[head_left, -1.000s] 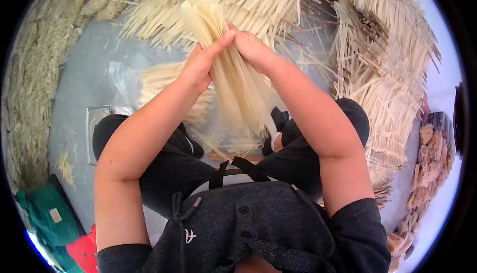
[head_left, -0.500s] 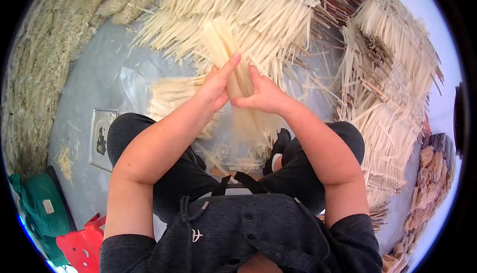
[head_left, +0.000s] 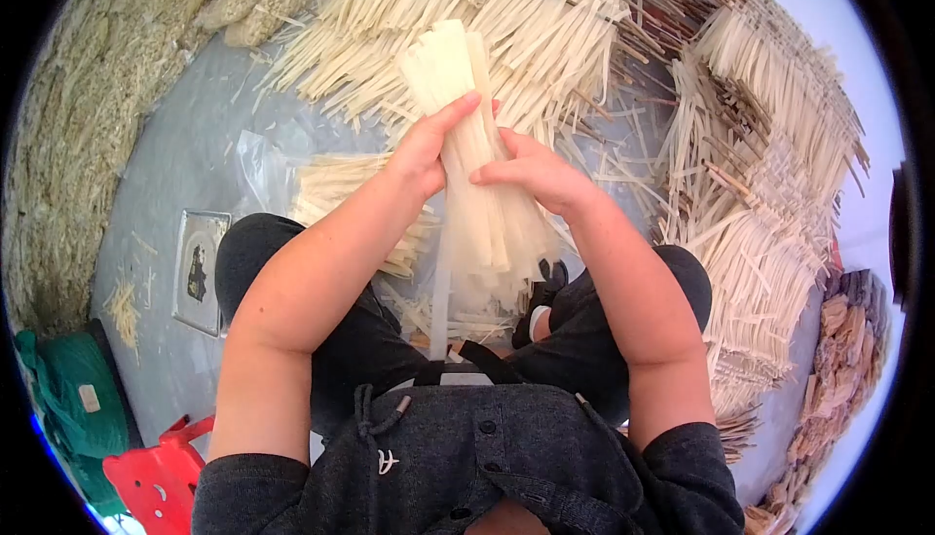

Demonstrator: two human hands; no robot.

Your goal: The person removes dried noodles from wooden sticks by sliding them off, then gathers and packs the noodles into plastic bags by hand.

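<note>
Between my two hands is a bundle of pale, flat, ribbon-like strips point(head_left: 474, 150), held upright-ish over the floor between my knees. Its top is gathered and its lower end fans out, thin and translucent. My left hand point(head_left: 426, 150) wraps the bundle's left side, thumb lying across the front. On the right side, my right hand point(head_left: 536, 173) grips it lower down, thumb across the strips and fingers partly hidden behind. A flat pile of similar strips point(head_left: 336, 184) lies on the floor just left of the bundle.
Large heaps of pale strips on sticks point(head_left: 506, 9) spread ahead, with another stack point(head_left: 760, 282) at the right. A metal tray point(head_left: 202, 272) lies left of my knee. A red plastic stool point(head_left: 161, 477) and a green bag point(head_left: 83, 399) stand lower left. Clear plastic point(head_left: 258, 170) rests on the floor.
The bundle has turned and now shows its broad face, with the lower end fanned wider. My right hand has shifted slightly right; both hands still hold the strips.
</note>
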